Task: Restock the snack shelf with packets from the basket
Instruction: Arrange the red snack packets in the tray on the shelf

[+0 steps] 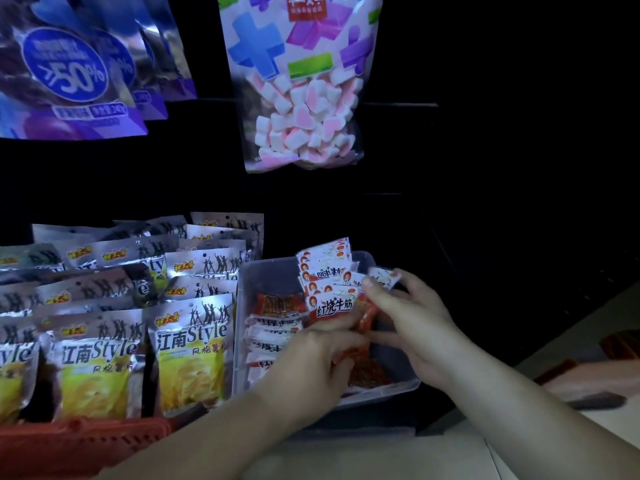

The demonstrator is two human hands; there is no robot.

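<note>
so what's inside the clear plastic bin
Red-and-white packets, some upright at the back, some stacked on the left. The left hand and right hand grip packets and cover the bin front.

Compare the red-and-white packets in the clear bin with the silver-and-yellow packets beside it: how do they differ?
The red-and-white packets are much smaller than the silver-and-yellow packets. The red-and-white ones sit in a clear bin; the silver-and-yellow ones stand in open rows left of it. The left hand and right hand grip red-and-white packets; no hand touches the silver-and-yellow ones. Both carry printed Chinese lettering.
</note>
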